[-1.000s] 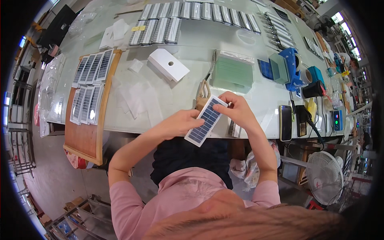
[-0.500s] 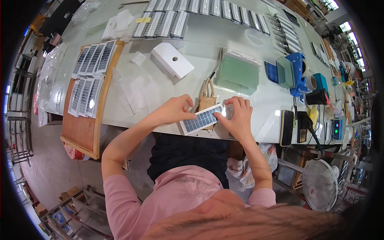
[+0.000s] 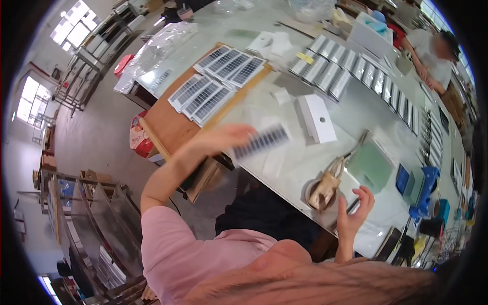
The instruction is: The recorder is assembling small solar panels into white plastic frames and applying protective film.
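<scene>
A small solar panel (image 3: 263,142) with a white border is in my left hand (image 3: 229,137), held by one end above the table's near edge. Both the hand and the panel are smeared by motion. To their left, several like panels (image 3: 203,96) lie in two rows on a wooden board (image 3: 162,119) with a raised rim. My right hand (image 3: 356,213) is over the table's front edge, fingers apart and nothing in it. Beside it, a tan wrapped tool (image 3: 328,190) with loop-like handles rests on a round dish.
A white box (image 3: 316,119) with a round hole stands mid-table. Pale green sheets (image 3: 370,165) lie right of it, near a blue holder (image 3: 429,190). Rows of silvery strips (image 3: 325,71) fill the far side. Another person (image 3: 429,56) sits at the far right.
My left hand has carried the panel leftward toward the wooden board. My right hand has let go of it and opened. The view has turned to the left.
</scene>
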A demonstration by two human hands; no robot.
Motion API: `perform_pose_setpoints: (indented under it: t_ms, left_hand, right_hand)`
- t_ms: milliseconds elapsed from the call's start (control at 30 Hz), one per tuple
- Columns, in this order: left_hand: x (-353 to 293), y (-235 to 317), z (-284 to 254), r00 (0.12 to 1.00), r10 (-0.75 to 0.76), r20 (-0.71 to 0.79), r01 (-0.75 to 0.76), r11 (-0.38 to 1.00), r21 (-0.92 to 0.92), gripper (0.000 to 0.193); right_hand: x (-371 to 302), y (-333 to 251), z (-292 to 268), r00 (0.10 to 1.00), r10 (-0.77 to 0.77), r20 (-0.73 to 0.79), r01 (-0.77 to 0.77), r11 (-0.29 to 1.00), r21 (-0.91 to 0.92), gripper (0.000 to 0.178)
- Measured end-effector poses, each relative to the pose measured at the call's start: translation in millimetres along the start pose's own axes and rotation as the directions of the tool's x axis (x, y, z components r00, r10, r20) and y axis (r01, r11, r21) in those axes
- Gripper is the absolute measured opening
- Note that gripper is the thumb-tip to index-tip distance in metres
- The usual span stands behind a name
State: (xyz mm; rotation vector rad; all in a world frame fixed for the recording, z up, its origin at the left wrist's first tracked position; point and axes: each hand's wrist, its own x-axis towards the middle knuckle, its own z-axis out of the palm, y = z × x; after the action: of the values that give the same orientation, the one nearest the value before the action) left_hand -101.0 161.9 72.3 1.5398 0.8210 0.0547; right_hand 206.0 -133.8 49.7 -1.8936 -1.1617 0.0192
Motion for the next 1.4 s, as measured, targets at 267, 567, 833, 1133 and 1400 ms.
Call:
perform_pose_setpoints:
  t_ms: [267, 567, 833, 1133, 1400]
  left_hand:
    - [-25.5, -119.8, -280.5, 0.518, 0.303, -0.8, 0.14, 0.892, 0.429, 0.036]
    - [14.6, -147.4, -294.8, 0.665, 0.132, -0.735, 0.276, 0.871, 0.406, 0.035]
    - [43.9, -35.5, -106.2, 0.613, 0.608, -0.505, -0.072, 0.679, 0.73, 0.028]
    - [54.3, 1.8, 4.7, 0.907, -0.079, -0.413, 0.226, 0.921, 0.319, 0.04]
    - [65.1, -16.3, 19.8, 0.814, 0.381, -0.438, -0.431, 0.902, -0.017, 0.022]
  right_hand:
    - [-4.1, 3.1, 5.6, 0.997, 0.045, 0.058, -0.046, 0.999, 0.023, 0.033]
    - [16.6, 12.8, 5.5, 0.997, -0.08, -0.017, 0.077, 0.989, -0.125, 0.032]
    - [78.4, 62.4, -4.8, 0.981, -0.098, 0.166, 0.164, 0.878, -0.449, 0.035]
    - [112.4, 95.9, -43.5, 0.987, -0.009, 0.163, -0.001, 0.998, 0.064, 0.009]
    - [78.8, 41.9, -17.0, 0.95, 0.278, 0.14, -0.306, 0.748, 0.589, 0.052]
